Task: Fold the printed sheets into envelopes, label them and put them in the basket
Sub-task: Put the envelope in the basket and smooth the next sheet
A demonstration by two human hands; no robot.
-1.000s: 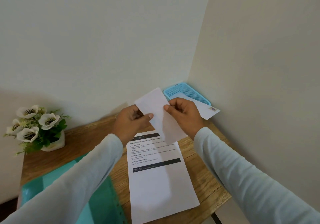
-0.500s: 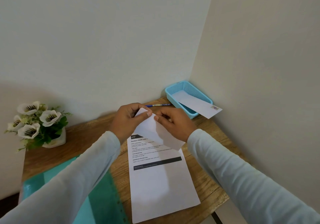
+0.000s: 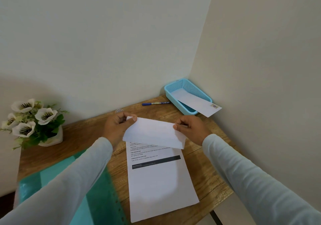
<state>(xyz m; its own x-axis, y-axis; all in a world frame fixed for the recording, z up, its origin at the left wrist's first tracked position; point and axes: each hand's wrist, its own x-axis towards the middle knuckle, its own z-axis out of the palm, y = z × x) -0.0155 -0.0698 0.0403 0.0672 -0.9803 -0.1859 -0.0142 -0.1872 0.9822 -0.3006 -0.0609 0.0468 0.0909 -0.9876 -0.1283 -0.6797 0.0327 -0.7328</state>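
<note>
Above printed sheet (image 3: 159, 186), folded paper (image 3: 154, 132) now turned horiz., L grip (image 3: 117, 129) & R grip (image 3: 192, 129) pinching its ends.

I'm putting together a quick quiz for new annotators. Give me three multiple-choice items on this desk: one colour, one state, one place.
1. The basket is: A) red B) light blue C) black.
2. The folded paper is: A) lying flat on the table B) pinched by the left hand and right hand C) inside the basket.
3. The pen lies: A) in the basket B) in the right hand C) on the table by the wall.
Answers: B, its mesh is light blue; B, each hand pinches an end; C, it rests on wood near the wall.
</note>
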